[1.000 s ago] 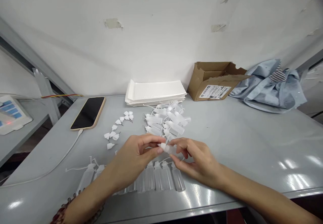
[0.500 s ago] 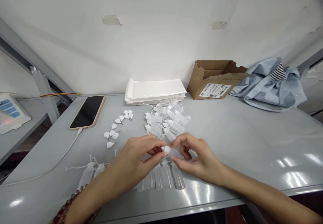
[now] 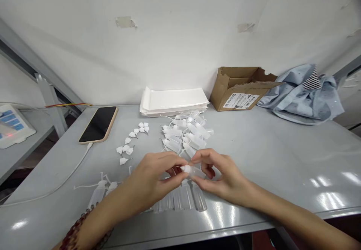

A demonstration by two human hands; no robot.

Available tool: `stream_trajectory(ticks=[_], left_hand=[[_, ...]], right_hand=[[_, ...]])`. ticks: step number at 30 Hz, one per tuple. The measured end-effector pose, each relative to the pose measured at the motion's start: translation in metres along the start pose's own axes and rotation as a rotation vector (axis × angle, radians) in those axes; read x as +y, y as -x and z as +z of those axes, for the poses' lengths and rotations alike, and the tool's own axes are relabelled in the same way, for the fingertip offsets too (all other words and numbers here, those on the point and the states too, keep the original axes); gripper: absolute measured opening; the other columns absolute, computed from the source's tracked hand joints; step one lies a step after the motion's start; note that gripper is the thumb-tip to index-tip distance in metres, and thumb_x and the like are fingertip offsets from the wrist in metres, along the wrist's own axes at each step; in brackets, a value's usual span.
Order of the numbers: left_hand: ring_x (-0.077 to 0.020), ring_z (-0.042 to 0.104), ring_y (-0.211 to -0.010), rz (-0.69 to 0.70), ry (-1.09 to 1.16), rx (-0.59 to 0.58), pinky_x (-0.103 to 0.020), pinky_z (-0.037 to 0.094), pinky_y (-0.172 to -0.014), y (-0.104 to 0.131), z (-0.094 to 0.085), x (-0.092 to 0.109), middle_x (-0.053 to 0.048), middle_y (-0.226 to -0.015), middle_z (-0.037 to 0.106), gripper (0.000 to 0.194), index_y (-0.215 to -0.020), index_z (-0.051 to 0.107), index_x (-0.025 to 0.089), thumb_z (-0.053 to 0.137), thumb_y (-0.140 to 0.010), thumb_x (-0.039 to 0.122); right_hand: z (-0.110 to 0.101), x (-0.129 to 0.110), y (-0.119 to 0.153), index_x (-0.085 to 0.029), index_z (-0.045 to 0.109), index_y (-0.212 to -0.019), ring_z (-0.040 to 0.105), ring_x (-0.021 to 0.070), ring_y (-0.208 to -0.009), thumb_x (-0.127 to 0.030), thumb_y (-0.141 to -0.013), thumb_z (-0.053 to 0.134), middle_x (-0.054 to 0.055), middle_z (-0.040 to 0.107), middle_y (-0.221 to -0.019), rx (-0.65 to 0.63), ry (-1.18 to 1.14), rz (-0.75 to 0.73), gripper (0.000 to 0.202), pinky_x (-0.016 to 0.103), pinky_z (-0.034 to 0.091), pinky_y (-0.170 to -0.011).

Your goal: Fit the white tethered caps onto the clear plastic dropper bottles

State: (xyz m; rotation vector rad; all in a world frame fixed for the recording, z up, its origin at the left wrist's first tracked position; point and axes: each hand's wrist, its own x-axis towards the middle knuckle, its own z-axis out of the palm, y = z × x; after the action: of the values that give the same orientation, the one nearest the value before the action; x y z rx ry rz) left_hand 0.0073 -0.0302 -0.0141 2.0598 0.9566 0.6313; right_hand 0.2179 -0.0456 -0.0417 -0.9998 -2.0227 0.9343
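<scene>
Between my two hands lies a small translucent bottle [image 3: 196, 171] with a white cap [image 3: 185, 168], tilted with the cap toward the left. The fingertips of my left hand [image 3: 158, 176] pinch the cap, from which a thin needle tip points left. My right hand [image 3: 222, 173] is closed on the bottle's body with thumb and forefinger. Under and in front of my hands stands a row of clear bottles [image 3: 186, 197]. Beyond them is a pile of capped bottles [image 3: 194, 141]. Several loose white needle caps [image 3: 124, 161] are scattered left of the pile.
A phone [image 3: 98, 125] with a white charging cable lies at the left. A stack of white trays [image 3: 176, 100] and an open cardboard box [image 3: 242, 90] stand by the wall. Blue cloth [image 3: 304, 96] is at the right. More bottles [image 3: 98, 194] lie near my left forearm.
The fingers of my left hand have shifted slightly on the cap, and more of it and the needle tip shows. My right hand has barely moved.
</scene>
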Motion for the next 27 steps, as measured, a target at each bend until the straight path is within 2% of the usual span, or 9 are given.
stream_trajectory(ticks=[3,5,8,11,14,16,22,25,27], left_hand=[[-0.0096,0.06,-0.075,0.191,-0.029,-0.005,-0.02,0.048,-0.068,0.001,-0.005,-0.003,-0.001,-0.09,0.066,0.02,-0.103,0.066,0.02,0.055,-0.088,0.013],[-0.0098,0.06,-0.08,0.215,0.022,-0.031,-0.02,0.048,-0.071,0.001,-0.008,-0.002,-0.002,-0.095,0.065,0.023,-0.102,0.067,0.021,0.054,-0.088,0.009],[-0.0105,0.061,-0.084,0.089,0.143,-0.088,-0.021,0.05,-0.075,0.001,-0.011,0.004,0.0,-0.1,0.064,0.023,-0.106,0.065,0.024,0.059,-0.086,0.014],[-0.0121,0.062,-0.081,-0.171,0.228,-0.052,-0.022,0.052,-0.071,0.0,-0.009,0.01,0.001,-0.095,0.064,0.028,-0.111,0.059,0.025,0.064,-0.084,0.029],[-0.0109,0.057,-0.064,-0.337,0.204,-0.054,-0.021,0.048,-0.058,-0.002,-0.006,0.012,0.003,-0.07,0.06,0.022,-0.086,0.062,0.02,0.057,-0.087,0.041],[-0.0111,0.057,-0.065,-0.313,0.193,-0.083,-0.022,0.048,-0.06,-0.003,-0.006,0.011,0.002,-0.07,0.061,0.025,-0.078,0.063,0.019,0.055,-0.088,0.041],[-0.014,0.06,-0.093,-0.101,0.251,-0.125,-0.025,0.05,-0.083,-0.001,-0.01,0.01,0.0,-0.101,0.064,0.013,-0.097,0.066,0.023,0.055,-0.089,0.026],[-0.0145,0.06,-0.087,-0.155,0.153,-0.071,-0.025,0.05,-0.078,0.0,-0.008,0.013,0.0,-0.099,0.065,0.016,-0.097,0.065,0.023,0.06,-0.086,0.033],[-0.014,0.059,-0.075,-0.213,0.046,-0.053,-0.024,0.049,-0.067,-0.001,-0.005,0.014,0.0,-0.085,0.066,0.021,-0.087,0.066,0.021,0.059,-0.085,0.04]], right_hand=[[-0.007,-0.004,-0.004,-0.023,0.045,-0.107,0.035,0.0075,-0.056,-0.02,-0.081,0.064,0.0,0.066,-0.092,-0.112,-0.283,0.181,0.032,0.023,0.038,-0.056],[-0.009,-0.006,-0.005,-0.023,0.045,-0.108,0.036,0.0094,-0.062,-0.024,-0.081,0.065,0.0,0.065,-0.089,-0.154,-0.375,0.247,0.033,0.025,0.039,-0.062],[-0.009,-0.009,-0.006,-0.024,0.047,-0.108,0.04,0.0118,-0.072,-0.026,-0.082,0.066,0.0,0.063,-0.088,-0.161,-0.384,0.258,0.032,0.028,0.039,-0.07],[-0.008,-0.01,-0.005,-0.024,0.047,-0.109,0.042,0.0127,-0.075,-0.026,-0.083,0.064,0.001,0.063,-0.091,-0.152,-0.364,0.244,0.031,0.029,0.04,-0.071],[-0.008,-0.009,-0.005,-0.023,0.045,-0.11,0.042,0.013,-0.075,-0.026,-0.084,0.063,0.002,0.064,-0.094,-0.15,-0.364,0.239,0.032,0.03,0.04,-0.071],[-0.008,-0.007,-0.005,-0.023,0.044,-0.112,0.044,0.013,-0.075,-0.027,-0.086,0.061,0.003,0.063,-0.095,-0.179,-0.395,0.248,0.031,0.03,0.041,-0.071],[-0.008,-0.004,-0.005,-0.022,0.039,-0.114,0.048,0.0128,-0.076,-0.026,-0.09,0.053,0.003,0.061,-0.093,-0.243,-0.466,0.217,0.027,0.031,0.04,-0.072],[-0.006,-0.006,-0.004,-0.023,0.037,-0.114,0.049,0.0137,-0.08,-0.026,-0.092,0.05,0.004,0.06,-0.097,-0.233,-0.455,0.214,0.026,0.032,0.04,-0.073],[-0.006,-0.007,-0.003,-0.023,0.035,-0.114,0.049,0.0136,-0.079,-0.026,-0.091,0.051,0.004,0.06,-0.096,-0.219,-0.451,0.217,0.028,0.032,0.04,-0.072]])
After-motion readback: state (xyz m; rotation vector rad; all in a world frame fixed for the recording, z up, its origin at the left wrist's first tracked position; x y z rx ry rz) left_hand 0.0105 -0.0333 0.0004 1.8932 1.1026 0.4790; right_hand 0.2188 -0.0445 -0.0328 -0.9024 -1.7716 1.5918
